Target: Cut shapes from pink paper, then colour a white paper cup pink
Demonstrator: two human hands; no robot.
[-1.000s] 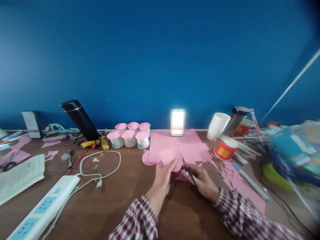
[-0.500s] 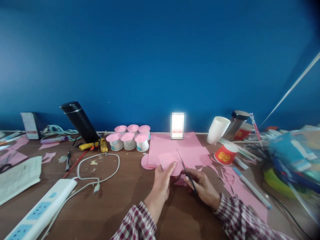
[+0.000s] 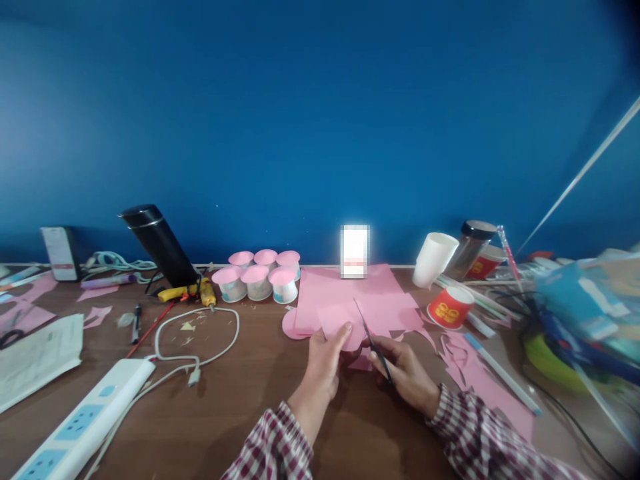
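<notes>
Now left hand (image 3: 324, 360) pinches pink paper (image 3: 336, 319), right hand (image 3: 406, 373) w/ scissors (image 3: 371, 337).

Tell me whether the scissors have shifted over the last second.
No real shift. The scissors in the right hand keep their place against the pink paper stack; only the camera drifted slightly.
</notes>
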